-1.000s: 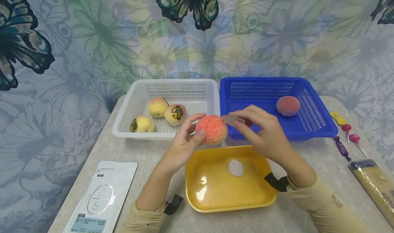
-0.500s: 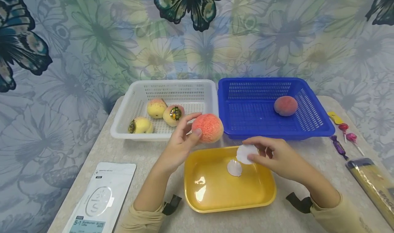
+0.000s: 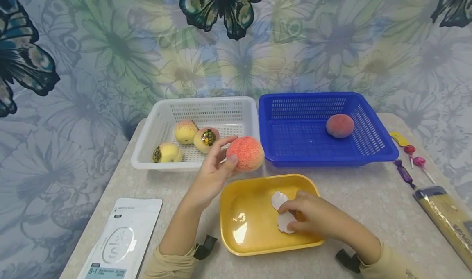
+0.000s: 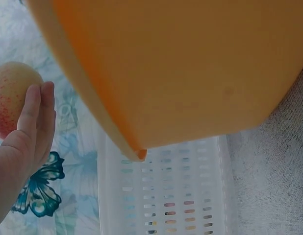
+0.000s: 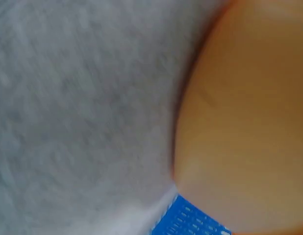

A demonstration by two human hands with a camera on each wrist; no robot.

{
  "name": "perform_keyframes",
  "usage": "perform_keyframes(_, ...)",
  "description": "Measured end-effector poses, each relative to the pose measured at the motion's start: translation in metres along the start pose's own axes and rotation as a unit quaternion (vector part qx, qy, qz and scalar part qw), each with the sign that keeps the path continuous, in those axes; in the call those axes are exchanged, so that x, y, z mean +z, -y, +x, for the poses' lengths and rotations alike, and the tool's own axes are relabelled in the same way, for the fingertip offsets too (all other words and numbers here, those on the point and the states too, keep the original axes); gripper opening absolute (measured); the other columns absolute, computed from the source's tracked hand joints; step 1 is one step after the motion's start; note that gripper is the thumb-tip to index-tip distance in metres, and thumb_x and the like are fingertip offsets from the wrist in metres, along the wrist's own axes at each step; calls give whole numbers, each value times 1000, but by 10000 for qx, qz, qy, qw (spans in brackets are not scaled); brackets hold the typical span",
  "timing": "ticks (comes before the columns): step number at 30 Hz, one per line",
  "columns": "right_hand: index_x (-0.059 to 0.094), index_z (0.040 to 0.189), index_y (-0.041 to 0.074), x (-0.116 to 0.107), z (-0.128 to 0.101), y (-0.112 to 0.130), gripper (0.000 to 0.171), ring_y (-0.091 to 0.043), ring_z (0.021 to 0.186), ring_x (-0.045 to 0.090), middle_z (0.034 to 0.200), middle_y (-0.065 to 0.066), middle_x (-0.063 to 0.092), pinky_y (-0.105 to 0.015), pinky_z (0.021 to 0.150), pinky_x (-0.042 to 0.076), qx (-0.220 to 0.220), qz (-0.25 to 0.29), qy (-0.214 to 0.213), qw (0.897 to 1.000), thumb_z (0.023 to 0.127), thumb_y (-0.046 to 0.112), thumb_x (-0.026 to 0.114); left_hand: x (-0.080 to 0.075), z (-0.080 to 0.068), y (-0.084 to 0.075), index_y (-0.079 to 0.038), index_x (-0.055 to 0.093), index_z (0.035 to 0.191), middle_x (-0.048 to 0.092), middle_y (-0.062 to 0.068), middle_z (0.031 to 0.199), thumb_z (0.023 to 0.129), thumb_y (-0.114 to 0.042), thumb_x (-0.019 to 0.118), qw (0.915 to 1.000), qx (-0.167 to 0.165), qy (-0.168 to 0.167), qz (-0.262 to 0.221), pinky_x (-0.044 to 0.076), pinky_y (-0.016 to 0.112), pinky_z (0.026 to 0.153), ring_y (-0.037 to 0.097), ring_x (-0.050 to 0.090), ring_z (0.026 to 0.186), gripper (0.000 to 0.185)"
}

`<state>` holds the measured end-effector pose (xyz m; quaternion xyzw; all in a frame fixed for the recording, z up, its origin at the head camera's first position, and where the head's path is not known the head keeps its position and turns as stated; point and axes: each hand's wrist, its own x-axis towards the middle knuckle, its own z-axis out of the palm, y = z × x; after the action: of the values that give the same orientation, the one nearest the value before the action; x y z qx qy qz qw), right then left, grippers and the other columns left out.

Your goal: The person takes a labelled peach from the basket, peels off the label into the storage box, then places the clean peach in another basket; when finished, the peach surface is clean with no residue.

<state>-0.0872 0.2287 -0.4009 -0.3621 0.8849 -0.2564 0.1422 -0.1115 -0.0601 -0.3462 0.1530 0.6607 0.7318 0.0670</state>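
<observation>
Yellow plastic is under your right hand (image 3: pixel 313 219): it is low inside the yellow tray (image 3: pixel 258 246), near the front edge of the table (image 3: pixel 368 197), and its fingers pinch a white sticker (image 3: pixel 285 222) against the tray floor. Another white sticker (image 3: pixel 278 199) lies flat in the tray just beside it, toward the back. Your left hand (image 3: pixel 215 172) holds a pink peach (image 3: pixel 245 153) up in the air, fingers curled round it, just over the gap between the tray and the white basket (image 3: pixel 147 156). The peach shows no label on the side you can see. In the white basket, at the back left of the table, three yellow peaches (image 3: pixel 185 131) sit close together, and two of them show dark round labels. In the blue basket (image 3: pixel 376 148), at the back right, one pink peach (image 3: pixel 339 125) sits alone with no label showing. So it looks like two labels are off and in the tray, one peach is done, one is in your hand, and three wait in the white basket. A white pouch (image 3: pixel 121 238) lies at the front left corner, and some candies (image 3: pixel 413 162) lie along the right edge.
</observation>
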Motion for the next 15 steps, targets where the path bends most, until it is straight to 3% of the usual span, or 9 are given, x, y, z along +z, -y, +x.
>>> perform_keyframes(6, 73, 97, 23, 10, 3, -1, 24, -1, 69, 39, 67, 17, 44, -18, 63, 35, -179, -644, -82, 9977, 75, 23, 82, -1, 1, 2, -13, 35, 148, 48, 19, 138, 101, -25, 58, 10000, -43, -21, 43, 55, 40, 96, 19, 64, 113, 54)
perform_keyframes(12, 71, 85, 27, 18, 4, 1, 23, -5, 72, 44, 75, 18, 59, -25, 63, 38, -73, -1119, -129, 9936, 68, 26, 87, 0, 1, 3, -16, 37, 147, 48, 18, 138, 101, -26, 59, 10000, -39, 0, 23, 56, 40, 96, 18, 65, 112, 53)
perform_keyframes(15, 69, 82, 26, 21, 3, 4, 26, -6, 72, 44, 77, 18, 58, -25, 61, 37, -13, -1314, -144, 9912, 65, 31, 88, 0, 1, 3, -17, 37, 147, 48, 18, 139, 100, -26, 59, 10000, -30, 25, 32, 55, 40, 96, 18, 65, 112, 52)
